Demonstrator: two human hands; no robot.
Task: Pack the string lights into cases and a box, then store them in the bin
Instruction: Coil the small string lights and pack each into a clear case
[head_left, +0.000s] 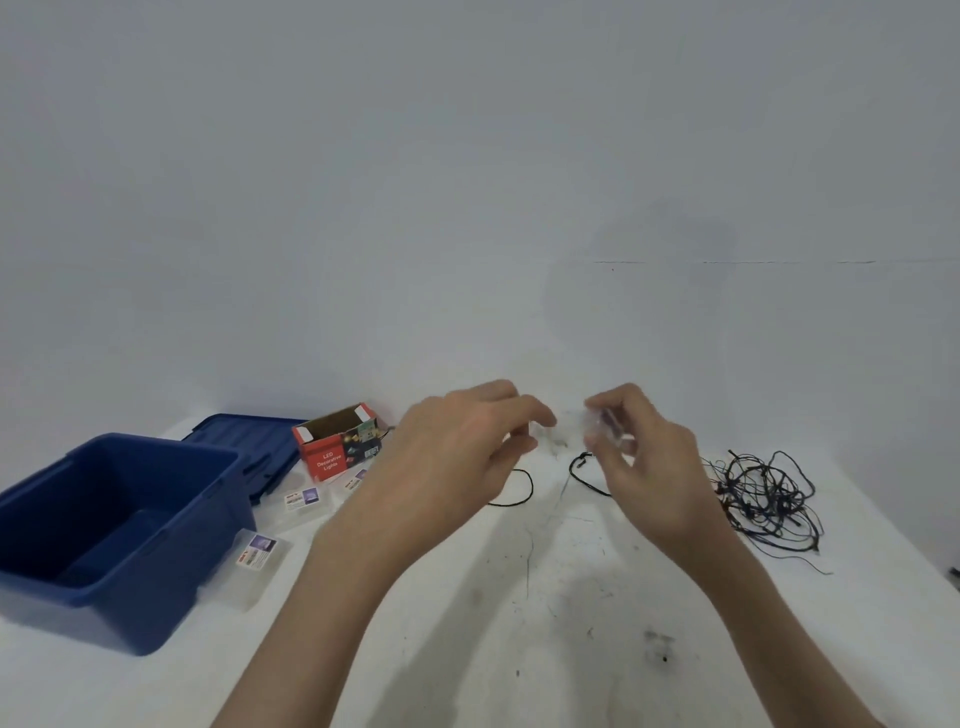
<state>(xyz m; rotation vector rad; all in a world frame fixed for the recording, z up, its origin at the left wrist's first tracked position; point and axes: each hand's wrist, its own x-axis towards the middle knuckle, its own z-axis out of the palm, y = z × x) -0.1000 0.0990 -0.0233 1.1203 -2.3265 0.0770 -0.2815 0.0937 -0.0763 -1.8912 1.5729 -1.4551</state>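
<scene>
My right hand (644, 467) holds a small clear case (605, 428) with a purple label, raised above the white table (519, 597). My left hand (462, 457) is level with it, fingers curled, pinching a pale, blurred strand of string light (558, 441) that runs between the hands. A dark wire (579, 467) lies on the table under them. To the right sits a tangled dark string light (763, 499). The open blue bin (47, 519) stands at the left. The red LED lights box (332, 441) is open behind it.
The blue lid (244, 441) lies behind the bin against the wall. Three clear labelled cases lie between bin and hands: one near the bin's corner (257, 558), one further back (304, 501), one partly hidden by my left hand (356, 480). The table's near part is scuffed.
</scene>
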